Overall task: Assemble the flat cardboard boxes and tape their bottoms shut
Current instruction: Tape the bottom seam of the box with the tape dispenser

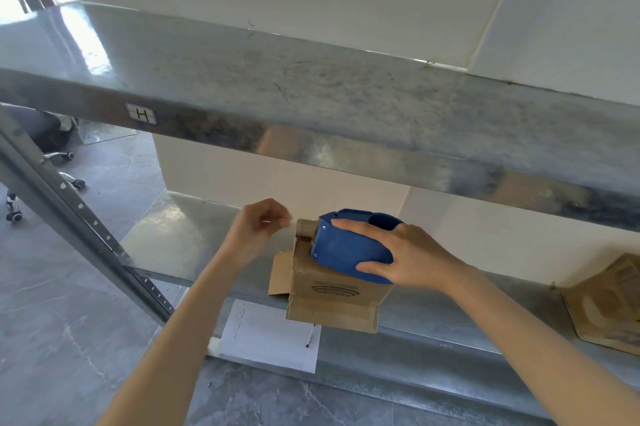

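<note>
at the far left a grey slotted steel upright (pixel 86 217) carries the metal shelf (pixel 194 238) on which the work rests. the person's left hand (pixel 258 224) is raised above the shelf with the wrist bent back. its thumb and fingertips are pinched together on the free end of a strip of clear tape (pixel 293 223), and the other fingers are curled in. it seems to pull the strip taut and level so that it can be laid flat without creasing.

just right of it stands the small brown cardboard box (pixel 329 282) at the near edge of the shelf. one loose flap sticks out to the left and another hangs over the front lip, above a white paper sheet (pixel 270 335). the face turned up is probably the bottom, put there so the seam is within reach.

the blue plastic tape dispenser (pixel 346 252) sits on top of the box. the right hand (pixel 412 256) wraps over it from the right, thumb at the near side and fingers spread across the far side, pressing it down to steady both.

further right lies another brown cardboard box (pixel 609 304), well apart.
</note>
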`<state>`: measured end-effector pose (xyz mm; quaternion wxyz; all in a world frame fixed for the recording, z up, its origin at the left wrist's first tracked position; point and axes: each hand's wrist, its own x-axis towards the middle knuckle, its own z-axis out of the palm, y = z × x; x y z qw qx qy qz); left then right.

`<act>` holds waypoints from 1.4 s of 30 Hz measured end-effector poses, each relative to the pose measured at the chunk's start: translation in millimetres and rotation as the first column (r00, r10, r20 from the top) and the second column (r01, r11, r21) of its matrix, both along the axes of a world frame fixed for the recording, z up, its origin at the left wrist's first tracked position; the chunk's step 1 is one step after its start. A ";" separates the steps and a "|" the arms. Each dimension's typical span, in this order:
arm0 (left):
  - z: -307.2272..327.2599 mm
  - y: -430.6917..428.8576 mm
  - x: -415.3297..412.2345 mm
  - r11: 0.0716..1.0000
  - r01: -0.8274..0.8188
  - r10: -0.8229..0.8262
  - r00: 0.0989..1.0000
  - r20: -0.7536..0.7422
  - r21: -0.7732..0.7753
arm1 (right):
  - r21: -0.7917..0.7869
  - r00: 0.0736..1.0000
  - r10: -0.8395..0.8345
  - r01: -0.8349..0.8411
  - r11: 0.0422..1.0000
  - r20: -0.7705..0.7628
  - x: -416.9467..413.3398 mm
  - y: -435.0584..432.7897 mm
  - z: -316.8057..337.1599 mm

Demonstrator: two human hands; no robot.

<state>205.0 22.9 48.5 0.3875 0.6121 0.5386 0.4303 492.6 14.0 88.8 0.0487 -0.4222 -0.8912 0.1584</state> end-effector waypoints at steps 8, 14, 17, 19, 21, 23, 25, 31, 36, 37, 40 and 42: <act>-13.9 -16.8 1.4 0.996 -0.017 0.030 0.989 0.144 -0.087 | -0.031 0.997 -0.073 0.073 0.997 -0.011 11.6 0.4 1.4; -24.8 -27.8 31.4 0.987 -0.157 0.157 0.987 0.044 0.013 | -0.035 0.995 -0.096 0.096 0.995 0.009 7.6 -4.0 5.4; -29.0 -28.8 32.3 0.984 -0.175 0.176 0.984 -0.035 0.025 | -0.067 0.992 -0.122 0.122 0.990 0.013 8.7 -2.2 8.7; -32.0 -30.7 30.4 0.982 -0.185 0.186 0.981 -0.047 0.027 | -0.106 0.990 -0.139 0.139 0.985 0.013 11.6 0.0 12.6; -34.8 -32.7 30.2 0.981 -0.189 0.191 0.980 -0.048 0.037 | -0.161 0.987 -0.159 0.157 0.974 0.000 16.6 2.2 18.3; -38.0 -32.8 32.1 0.981 -0.190 0.192 0.980 -0.042 0.047 | -0.209 0.985 -0.172 0.163 0.964 -0.026 20.4 3.5 24.2; -38.9 -32.8 34.1 0.980 -0.191 0.193 0.981 -0.031 0.049 | -0.266 0.980 -0.184 0.159 0.951 -0.072 20.6 4.4 29.0; -42.7 -32.2 32.5 0.984 -0.176 0.177 0.984 -0.031 0.025 | -0.357 0.972 -0.207 0.155 0.921 -0.113 14.1 8.8 33.1; -43.9 -33.0 33.0 0.983 -0.182 0.183 0.981 -0.057 0.019 | -0.384 0.981 -0.183 0.144 0.912 -0.067 6.3 13.0 31.3; -44.3 -33.0 33.2 0.982 -0.188 0.189 0.980 -0.065 0.016 | -0.386 0.982 -0.181 0.146 0.911 -0.055 5.0 14.2 31.4; -45.5 -32.2 32.9 0.980 -0.199 0.199 0.977 -0.081 0.004 | -0.389 0.982 -0.185 0.155 0.908 -0.039 2.7 19.4 32.0; -45.4 -32.5 33.1 0.979 -0.202 0.201 0.975 -0.094 -0.001 | -0.410 0.981 -0.194 0.166 0.897 -0.026 1.1 23.7 32.5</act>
